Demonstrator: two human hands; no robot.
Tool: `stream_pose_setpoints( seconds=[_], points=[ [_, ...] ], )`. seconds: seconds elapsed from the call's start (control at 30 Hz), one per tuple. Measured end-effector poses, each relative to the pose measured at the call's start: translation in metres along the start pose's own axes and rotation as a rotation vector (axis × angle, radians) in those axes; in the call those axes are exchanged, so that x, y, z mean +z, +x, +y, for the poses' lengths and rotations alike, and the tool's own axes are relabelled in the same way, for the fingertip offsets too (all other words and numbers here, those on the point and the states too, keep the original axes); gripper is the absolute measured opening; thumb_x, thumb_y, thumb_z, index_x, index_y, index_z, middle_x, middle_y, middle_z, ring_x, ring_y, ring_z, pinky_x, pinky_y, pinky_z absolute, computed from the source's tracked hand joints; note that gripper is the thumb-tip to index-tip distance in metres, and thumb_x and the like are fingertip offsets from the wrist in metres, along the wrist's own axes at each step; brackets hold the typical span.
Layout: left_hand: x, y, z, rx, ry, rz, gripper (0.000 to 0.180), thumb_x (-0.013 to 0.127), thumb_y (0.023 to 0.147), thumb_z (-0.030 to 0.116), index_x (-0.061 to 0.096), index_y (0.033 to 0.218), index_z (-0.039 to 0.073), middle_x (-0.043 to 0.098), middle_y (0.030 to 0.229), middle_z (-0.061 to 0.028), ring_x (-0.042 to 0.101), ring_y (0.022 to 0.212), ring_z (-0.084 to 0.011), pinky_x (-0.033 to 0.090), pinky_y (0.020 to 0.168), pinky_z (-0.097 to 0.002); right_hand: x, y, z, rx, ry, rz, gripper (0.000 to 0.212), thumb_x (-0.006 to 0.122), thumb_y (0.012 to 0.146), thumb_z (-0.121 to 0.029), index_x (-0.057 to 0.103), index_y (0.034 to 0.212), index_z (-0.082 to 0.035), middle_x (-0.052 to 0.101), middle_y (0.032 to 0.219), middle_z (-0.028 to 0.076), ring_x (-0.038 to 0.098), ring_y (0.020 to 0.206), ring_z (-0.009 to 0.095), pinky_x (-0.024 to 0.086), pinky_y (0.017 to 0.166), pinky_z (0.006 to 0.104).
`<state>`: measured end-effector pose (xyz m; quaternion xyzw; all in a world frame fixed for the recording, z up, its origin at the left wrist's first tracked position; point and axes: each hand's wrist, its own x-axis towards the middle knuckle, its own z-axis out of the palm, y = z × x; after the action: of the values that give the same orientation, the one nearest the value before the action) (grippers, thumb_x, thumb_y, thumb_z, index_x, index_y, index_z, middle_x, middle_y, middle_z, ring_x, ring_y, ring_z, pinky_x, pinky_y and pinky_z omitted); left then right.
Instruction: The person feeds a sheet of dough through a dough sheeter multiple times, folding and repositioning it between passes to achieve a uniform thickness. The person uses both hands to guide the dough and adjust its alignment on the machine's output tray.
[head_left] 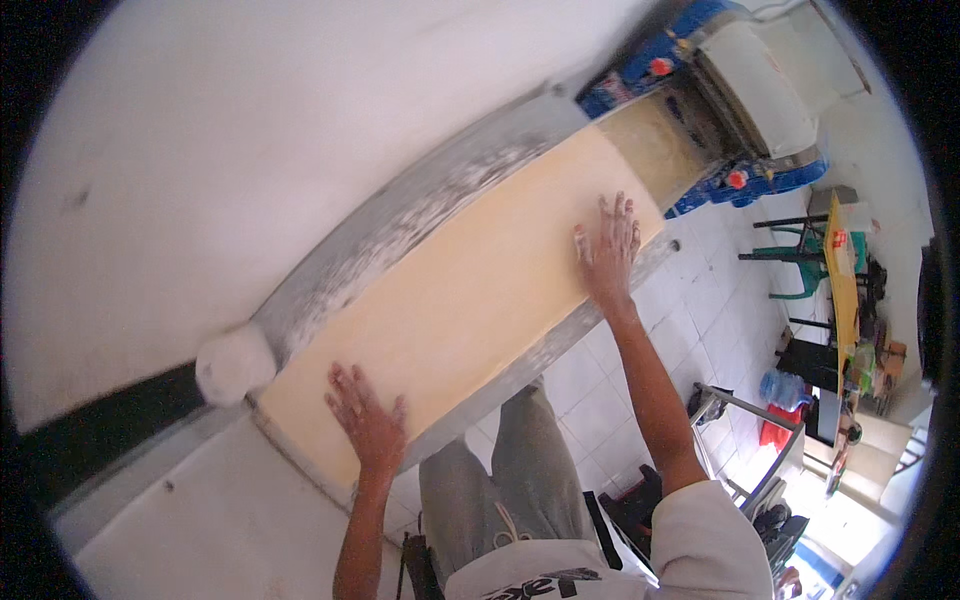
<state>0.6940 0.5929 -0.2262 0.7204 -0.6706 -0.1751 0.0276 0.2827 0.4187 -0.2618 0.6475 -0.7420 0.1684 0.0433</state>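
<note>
A long, pale yellow sheet of dough [480, 280] lies flat along a grey table [385, 245], which is streaked with white flour. My left hand [367, 418] rests on the sheet near its left end, fingers spread and holding nothing. Farther right, my right hand [608, 255] lies on the dough towards its other end, with fingers stretched out. White flour dusts both hands. Past the right end of the sheet stands a blue and white roller machine [750, 95], and a yellowish bed [655, 145] reaches from it to the table.
A white rounded bundle [235, 365] sits at the table's left end. White wall runs along the far side. Right of me are a metal frame [755, 415], a green chair [800, 265], a yellow tabletop [842, 275] and a blue water bottle [782, 390] over the tiled floor [610, 390].
</note>
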Motion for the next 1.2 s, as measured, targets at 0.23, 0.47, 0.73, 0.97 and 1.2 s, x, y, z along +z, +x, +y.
stream_pose_setpoints(
  seconds=[0.23, 0.47, 0.73, 0.97, 1.2],
  points=[
    [0.026, 0.098, 0.113, -0.105, -0.053, 0.137, 0.085, 0.053, 0.102, 0.050, 0.017, 0.161, 0.001, 0.007, 0.170, -0.0242, 0.003, 0.157, -0.0421, 0.001, 0.124, -0.0604, 0.025, 0.130, 0.212, 0.166, 0.086, 0.204, 0.058, 0.066, 0.095, -0.027, 0.047, 0.146, -0.006, 0.051, 0.143, 0.028, 0.047, 0.135, 0.045, 0.040, 0.113, 0.0491],
    [0.049, 0.233, 0.285, 0.268, -0.375, 0.194, 0.073, 0.053, 0.104, 0.041, 0.025, 0.160, 0.002, 0.013, 0.170, -0.0221, 0.008, 0.157, -0.0400, 0.007, 0.125, -0.0555, 0.100, 0.217, 0.358, 0.337, 0.120, 0.019, 0.057, 0.066, 0.093, -0.024, 0.049, 0.145, -0.005, 0.059, 0.135, 0.028, 0.056, 0.126, 0.043, 0.044, 0.110, 0.0487],
    [0.029, 0.242, 0.423, 0.506, -0.571, -0.050, 0.065, 0.046, 0.107, 0.040, 0.031, 0.158, 0.003, 0.014, 0.169, -0.0221, 0.011, 0.157, -0.0412, 0.014, 0.123, -0.0585, 0.074, 0.247, 0.323, 0.411, 0.434, -0.251, 0.045, 0.080, 0.081, -0.025, 0.069, 0.120, -0.004, 0.070, 0.117, 0.021, 0.068, 0.108, 0.034, 0.052, 0.093, 0.0432],
    [0.024, 0.230, 0.391, 0.337, -0.801, 0.098, 0.056, 0.050, 0.107, 0.043, 0.050, 0.145, 0.002, 0.037, 0.161, -0.0184, 0.034, 0.149, -0.0342, 0.029, 0.118, -0.0516, -0.010, 0.170, 0.185, -0.079, 0.355, -0.090, 0.036, 0.062, 0.078, -0.003, 0.072, 0.112, -0.010, 0.070, 0.105, 0.015, 0.068, 0.101, 0.034, 0.055, 0.091, 0.0449],
    [0.025, 0.237, 0.342, 0.003, -0.775, 0.294, 0.046, 0.061, 0.102, 0.031, 0.055, 0.141, 0.007, 0.052, 0.148, -0.0141, 0.048, 0.136, -0.0296, 0.038, 0.111, -0.0448, -0.071, 0.074, 0.091, -0.149, 0.692, -0.581, 0.030, 0.069, 0.093, -0.025, 0.066, 0.119, -0.009, 0.063, 0.116, 0.013, 0.058, 0.116, 0.034, 0.048, 0.101, 0.0460]
  ],
)
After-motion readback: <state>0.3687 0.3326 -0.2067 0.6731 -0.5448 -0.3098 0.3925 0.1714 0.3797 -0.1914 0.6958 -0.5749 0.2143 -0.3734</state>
